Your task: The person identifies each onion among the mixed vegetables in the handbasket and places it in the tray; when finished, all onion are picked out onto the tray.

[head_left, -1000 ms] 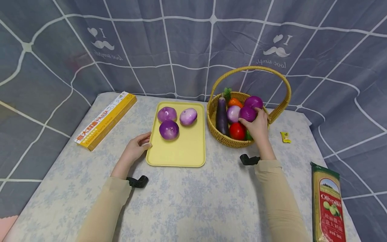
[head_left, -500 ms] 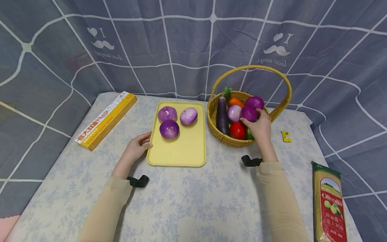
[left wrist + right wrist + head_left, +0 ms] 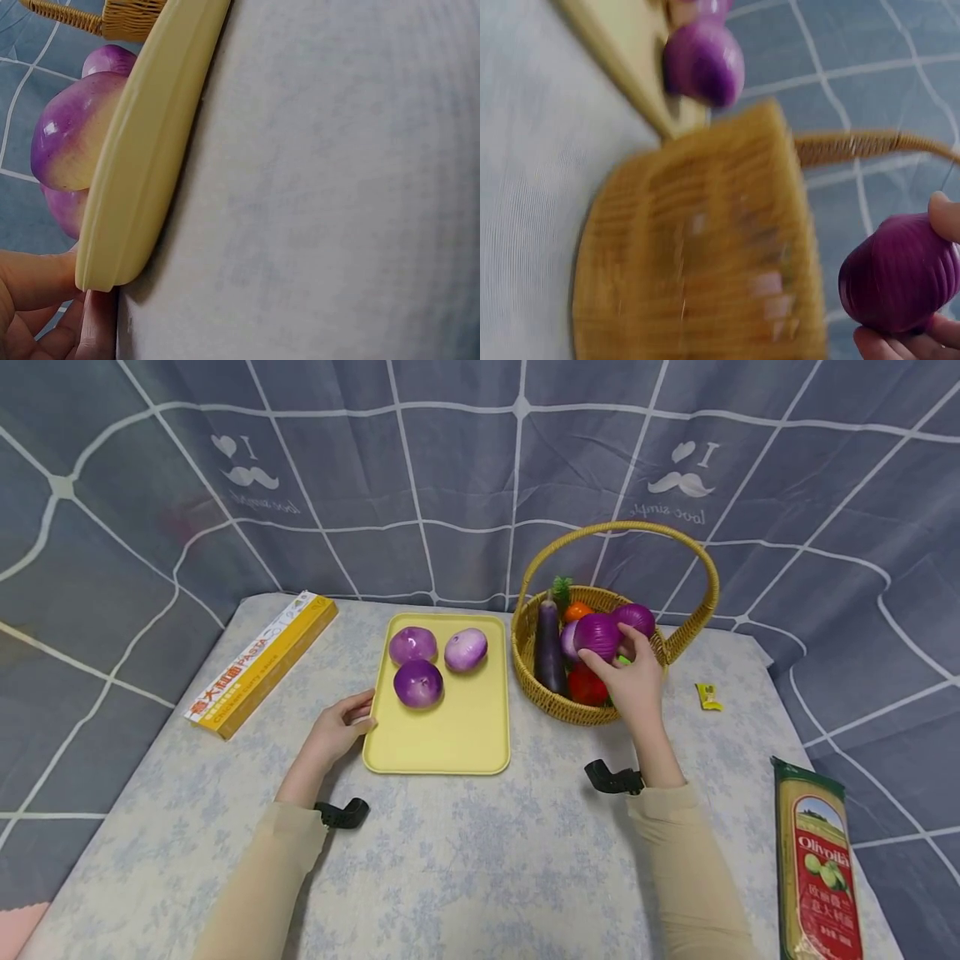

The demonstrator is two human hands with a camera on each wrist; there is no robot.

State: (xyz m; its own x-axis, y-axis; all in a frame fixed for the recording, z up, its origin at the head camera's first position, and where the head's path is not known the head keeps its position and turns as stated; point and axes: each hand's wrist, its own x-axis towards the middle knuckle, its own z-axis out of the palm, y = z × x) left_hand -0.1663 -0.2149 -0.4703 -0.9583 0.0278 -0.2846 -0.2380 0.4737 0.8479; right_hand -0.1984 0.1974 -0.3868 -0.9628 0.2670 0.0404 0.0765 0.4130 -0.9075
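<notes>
The bench (image 3: 465, 860) is carrying a wicker basket (image 3: 570, 714) at far right and a yellow tray (image 3: 465, 739) to its left. Three purple onions (image 3: 418, 682) are already lying on the tray. The right hand (image 3: 637, 681) is gripping a fourth, dark purple onion (image 3: 597, 637), above the basket; others are remaining inside. The left hand (image 3: 337, 731) is pinching the tray's near-left corner.
</notes>
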